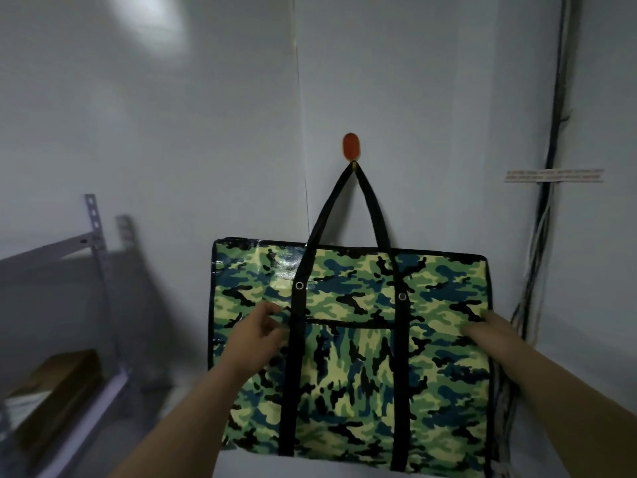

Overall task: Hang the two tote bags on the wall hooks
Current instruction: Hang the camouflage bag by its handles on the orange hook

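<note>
Head view: I look at a pale wall with one bag on it.
Hook: the orange hook (pixel 351 146) is my landmark, stuck on the wall.
Bag: the camo tote bag (pixel 348 353) hangs right below the hook. Its black straps (pixel 375 215) meet in a point at the bottom of the hook. The bag looks flat against the wall.
Left hand: my left hand (pixel 256 334) is below the hook and to its left. My fingers (pixel 272 310) are loosely curled, with the tips at the front of the bag next to the left strap. They hold nothing that I can see.
Right hand: my right hand (pixel 482 331) is below the hook and to its right. It is blurry. It lies flat near the bag's right side, fingers out, and grips nothing.
Other bag: I cannot see a second bag or a second hook here.
Shelf: a grey metal shelf (pixel 93 257) stands far left of the hook, lower down.
Wires: dark wires (pixel 551 139) run down the wall to the right of the hook.
What could go wrong: the straps sit only on the small tip. If I tug the bag, I think they could slip off, or the stuck-on hook could come loose.
</note>
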